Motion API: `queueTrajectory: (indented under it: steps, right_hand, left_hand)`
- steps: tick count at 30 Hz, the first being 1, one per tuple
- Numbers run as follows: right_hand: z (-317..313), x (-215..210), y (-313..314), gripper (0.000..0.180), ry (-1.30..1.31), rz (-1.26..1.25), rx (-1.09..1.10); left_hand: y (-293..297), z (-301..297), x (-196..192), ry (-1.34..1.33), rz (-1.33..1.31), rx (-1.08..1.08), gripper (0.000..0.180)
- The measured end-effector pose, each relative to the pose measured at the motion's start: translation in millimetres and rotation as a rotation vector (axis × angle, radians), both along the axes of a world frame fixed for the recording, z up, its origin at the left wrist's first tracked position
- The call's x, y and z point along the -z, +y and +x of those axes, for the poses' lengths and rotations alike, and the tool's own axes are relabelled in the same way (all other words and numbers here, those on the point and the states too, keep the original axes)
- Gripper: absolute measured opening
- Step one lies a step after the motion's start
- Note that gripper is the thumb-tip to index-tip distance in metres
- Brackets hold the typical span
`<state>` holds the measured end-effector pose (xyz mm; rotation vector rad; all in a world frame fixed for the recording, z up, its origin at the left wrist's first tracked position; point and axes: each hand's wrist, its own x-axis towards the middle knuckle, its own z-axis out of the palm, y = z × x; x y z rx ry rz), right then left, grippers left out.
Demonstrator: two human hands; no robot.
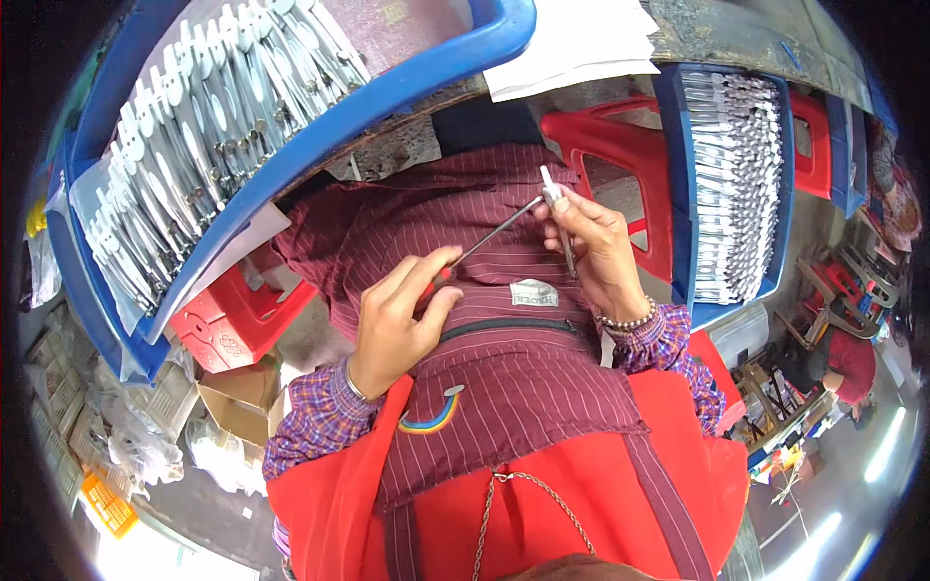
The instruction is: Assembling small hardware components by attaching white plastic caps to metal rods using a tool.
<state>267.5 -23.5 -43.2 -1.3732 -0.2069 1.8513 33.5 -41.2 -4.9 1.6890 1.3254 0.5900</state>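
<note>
In my left hand is a screwdriver, its dark shaft slanting up to the right and a bit of red handle showing between the fingers. My right hand pinches a slim silver metal piece with a pale narrow top end and a long leg pointing down. The screwdriver's tip meets this piece near its upper part, or comes very close; I cannot tell which. Both hands are above my maroon striped apron.
A blue bin of similar silver pieces stands at the upper left, another blue bin of stacked pieces at the right. Red stools support the bins. White paper lies on the far table. A cardboard box sits at the lower left.
</note>
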Motion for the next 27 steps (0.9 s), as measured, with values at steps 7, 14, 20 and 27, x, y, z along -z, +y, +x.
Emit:
queueTrajectory:
  steps: [7,14,20,27]
  right_hand:
    - [5.9,1.2,-2.0,0.031,-0.004,0.017,-0.044]
    - [5.0,0.0,-0.2,0.026,0.004,-0.002,-0.019]
    - [3.7,-1.2,1.1,0.027,-0.006,-0.011,-0.019]
    - [3.0,0.1,0.0,0.028,-0.036,-0.006,-0.018]
  left_hand:
    - [3.3,-0.1,1.0,0.012,0.019,0.013,0.033]
    - [4.1,1.7,0.7,0.0,0.028,-0.004,0.031]
    - [5.0,1.2,-1.7,0.017,0.05,-0.007,0.032]
    - [4.3,1.6,2.5,0.015,0.133,-0.005,0.03]
